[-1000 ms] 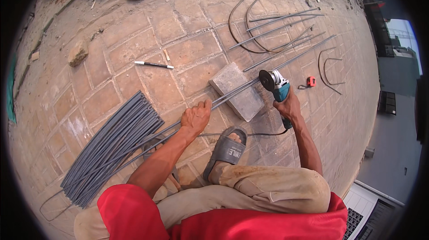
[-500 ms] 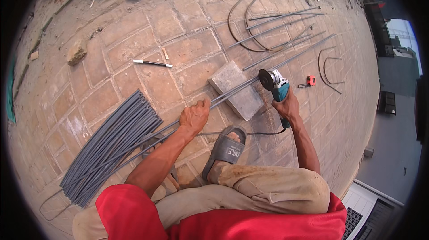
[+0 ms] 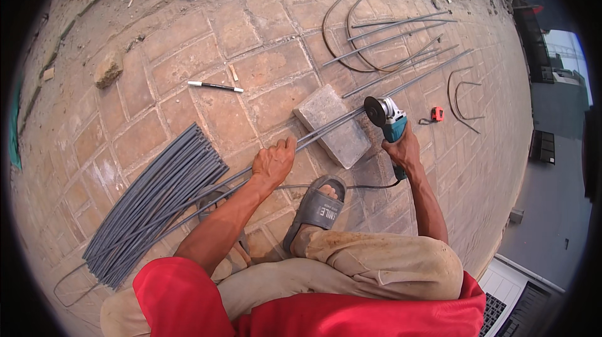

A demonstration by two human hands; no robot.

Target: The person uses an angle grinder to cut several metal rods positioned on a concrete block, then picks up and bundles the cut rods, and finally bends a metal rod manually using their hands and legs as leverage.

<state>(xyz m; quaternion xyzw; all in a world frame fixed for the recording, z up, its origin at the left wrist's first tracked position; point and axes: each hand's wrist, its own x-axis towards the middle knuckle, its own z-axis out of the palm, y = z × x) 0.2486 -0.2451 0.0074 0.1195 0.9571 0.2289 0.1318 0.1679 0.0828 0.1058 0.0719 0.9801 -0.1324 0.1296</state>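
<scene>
Two long steel rods (image 3: 326,128) run diagonally across a grey concrete block (image 3: 332,126), and my left hand (image 3: 274,161) is closed around them just left of it. My right hand (image 3: 402,151) grips the teal body of an angle grinder (image 3: 394,127). Its dark disc (image 3: 375,112) stands at the rods just past the block's right side; whether it touches them I cannot tell. From the grinder's lower end a black cord (image 3: 374,186) curves left past my sandalled foot (image 3: 315,210).
A thick bundle of cut rods (image 3: 157,202) lies at the left. A marker (image 3: 215,86) rests beyond my left hand, and a red tape measure (image 3: 437,113) right of the grinder. Bent rods (image 3: 347,29) and loose straight rods (image 3: 401,21) lie farther off. Stones (image 3: 108,69) sit far left.
Almost nothing differs; the whole view has shifted very slightly. Both hands keep their holds on the rods and the grinder.
</scene>
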